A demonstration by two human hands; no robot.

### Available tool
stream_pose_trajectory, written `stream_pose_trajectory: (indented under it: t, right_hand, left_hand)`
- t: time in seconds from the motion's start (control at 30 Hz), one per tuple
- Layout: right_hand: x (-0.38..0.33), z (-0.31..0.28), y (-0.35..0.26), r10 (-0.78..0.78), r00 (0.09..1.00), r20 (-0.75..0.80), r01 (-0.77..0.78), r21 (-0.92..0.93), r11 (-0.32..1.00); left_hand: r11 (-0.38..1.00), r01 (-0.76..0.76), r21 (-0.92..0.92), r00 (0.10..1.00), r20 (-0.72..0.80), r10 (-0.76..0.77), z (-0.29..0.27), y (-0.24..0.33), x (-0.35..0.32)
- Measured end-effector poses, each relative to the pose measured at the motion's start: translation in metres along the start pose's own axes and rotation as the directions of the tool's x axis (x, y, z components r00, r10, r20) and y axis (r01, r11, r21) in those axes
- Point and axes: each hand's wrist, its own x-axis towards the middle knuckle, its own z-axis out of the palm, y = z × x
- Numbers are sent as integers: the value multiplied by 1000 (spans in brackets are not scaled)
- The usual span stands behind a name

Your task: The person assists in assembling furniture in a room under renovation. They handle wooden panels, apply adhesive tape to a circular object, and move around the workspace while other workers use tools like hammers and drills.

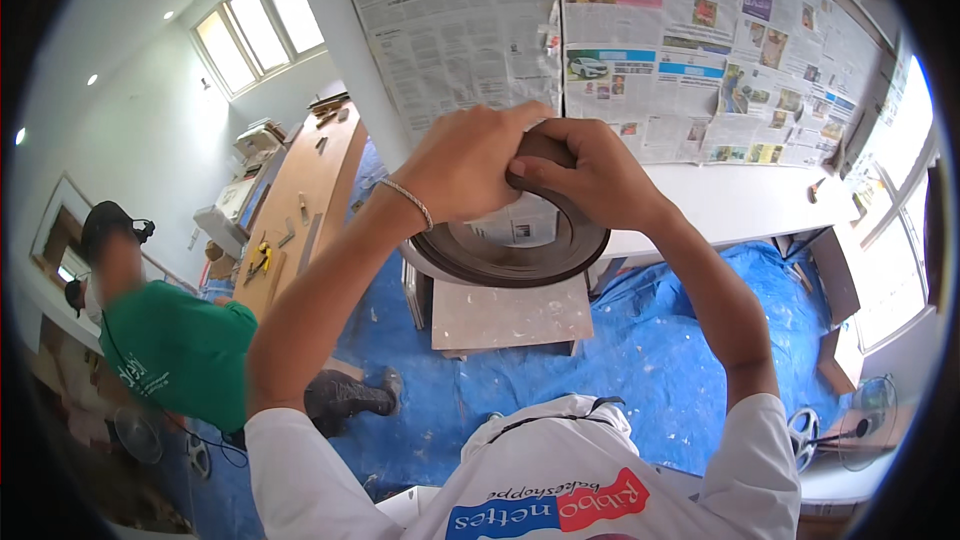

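A wide coil of dark brown edge banding is held up in front of my chest, its hollow middle showing a bit of newsprint behind. My left hand grips the coil's upper left part, with its fingertips partly hidden. On the upper right, my right hand wraps around the band, its thumb lying across the inner side. Just beyond the hands, newspaper sheets cover an upright panel. More newsprint covers the surface to the right of the seam.
Below the coil stands a low board-topped platform on a blue tarp. A white ledge runs to the right. At left, a person in a green shirt is beside a long wooden bench holding tools. A fan stands right.
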Motion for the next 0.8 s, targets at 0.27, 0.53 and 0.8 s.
stream_pose_trajectory:
  t: [0.27, 0.53, 0.8]
  right_hand:
    - [-39, -29, 13, -82, 954, -288, 69, -54, 996]
    - [-194, 73, 100, -38, 461, -886, -83, -86, 993]
    - [-158, 136, 124, 205, 653, -730, -51, 227, 973]
  left_hand:
    - [994, -100, 46, 942, -316, 109, 11, -22, -1]
    - [981, -162, 104, 847, -495, 193, -33, -49, 10]
    - [990, 67, -126, 890, -441, -116, -45, -47, 17]
